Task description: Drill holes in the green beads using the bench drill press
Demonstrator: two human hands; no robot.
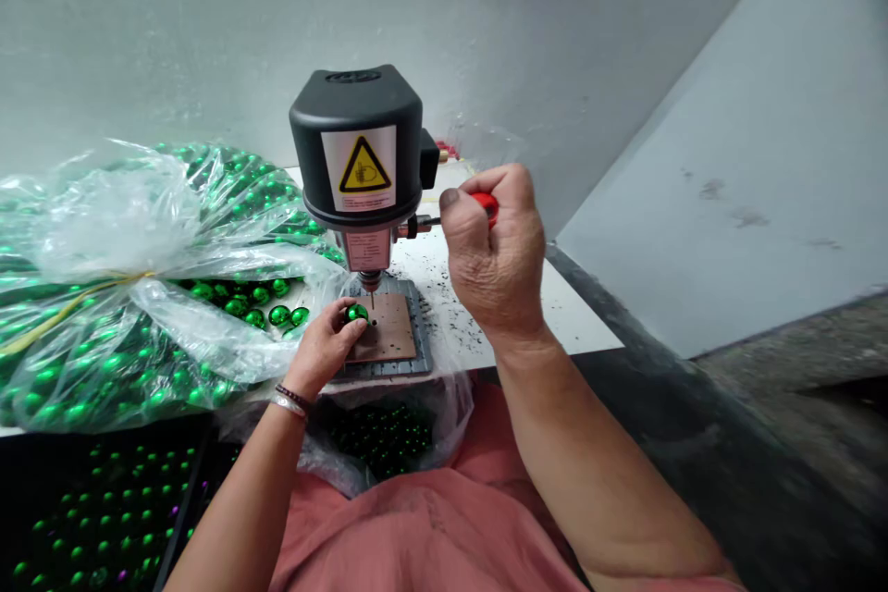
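My left hand (331,338) pinches a shiny green ball (356,313) between thumb and fingers, just left of the drill bit (373,300). The ball is over a brown board (388,333) on the base of a small black drill press (357,148). My right hand (494,250) is wrapped round the red knob (487,206) of the press's lever, to the right of the machine's head. The bit's tip hangs above the board, apart from the ball.
Clear plastic bags full of green balls (166,370) cover the left of the white table (575,328). Several loose green balls (278,314) lie near the press. Dark shavings scatter right of it. An open bag (454,412) of green balls is below the edge; a black tray (104,518) stands lower left.
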